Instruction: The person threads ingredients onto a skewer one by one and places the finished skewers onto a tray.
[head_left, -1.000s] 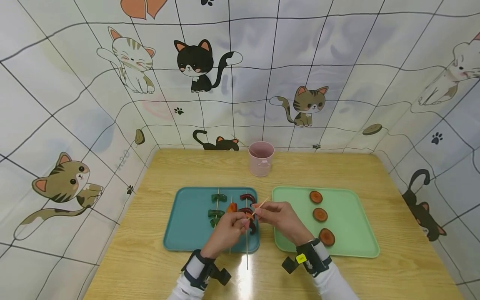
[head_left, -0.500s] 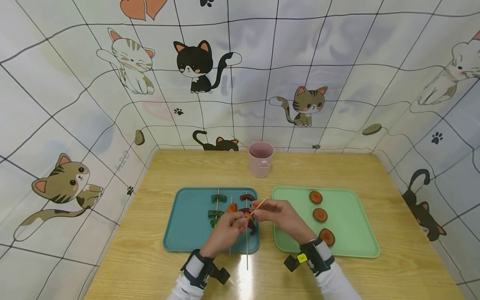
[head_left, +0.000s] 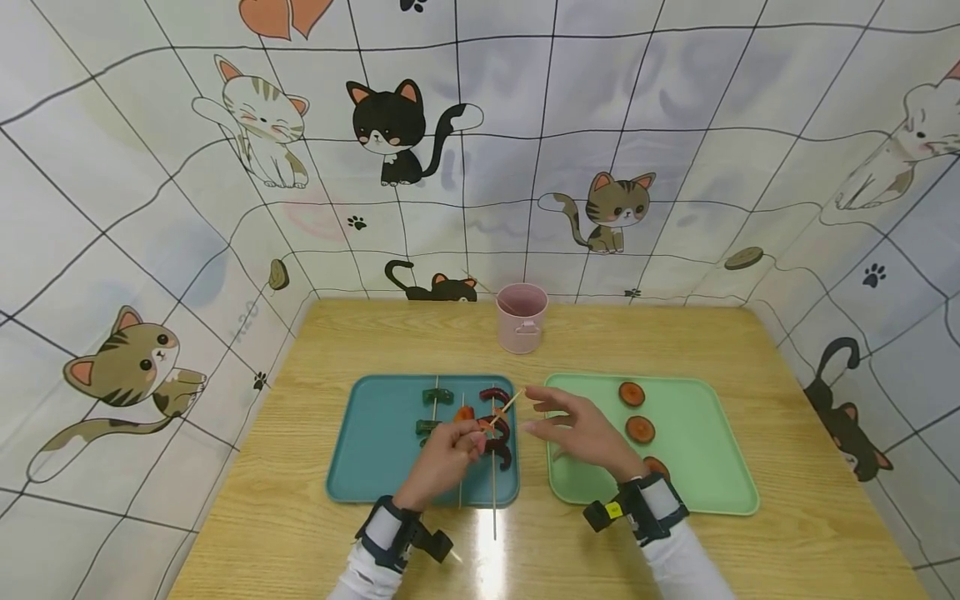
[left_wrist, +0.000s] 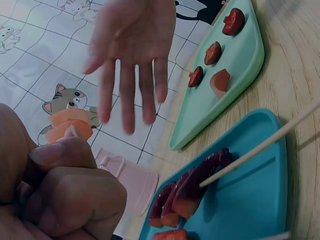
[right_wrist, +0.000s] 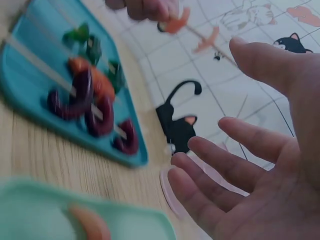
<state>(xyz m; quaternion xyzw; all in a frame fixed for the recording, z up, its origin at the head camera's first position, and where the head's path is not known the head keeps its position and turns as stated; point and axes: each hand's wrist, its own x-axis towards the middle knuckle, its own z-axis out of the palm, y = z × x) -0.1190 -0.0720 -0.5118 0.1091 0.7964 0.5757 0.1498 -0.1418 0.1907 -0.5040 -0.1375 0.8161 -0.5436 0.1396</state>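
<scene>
In the head view my left hand (head_left: 447, 458) pinches a wooden skewer (head_left: 512, 402) above the blue tray (head_left: 375, 442). Orange slices (right_wrist: 206, 42) are threaded on this skewer, clearest in the right wrist view. My right hand (head_left: 588, 433) hovers over the left part of the green tray (head_left: 705, 450), fingers spread and holding nothing. Under the left hand, skewers with dark red curled pieces (right_wrist: 102, 117), an orange piece (head_left: 463, 412) and green pieces (head_left: 438, 396) lie on the blue tray; the hand partly hides them.
Round brown mushroom-like pieces (head_left: 640, 429) lie in a column on the green tray. A pinkish-orange piece (left_wrist: 220, 82) is beside them in the left wrist view. A pink bucket (head_left: 521, 333) stands at the back, before a cat-printed wall cloth (head_left: 502, 167).
My right hand has let go of the skewer and drawn back to the right, its fingers spreading. The left hand, still gripping the skewer, has shifted slightly left.
</scene>
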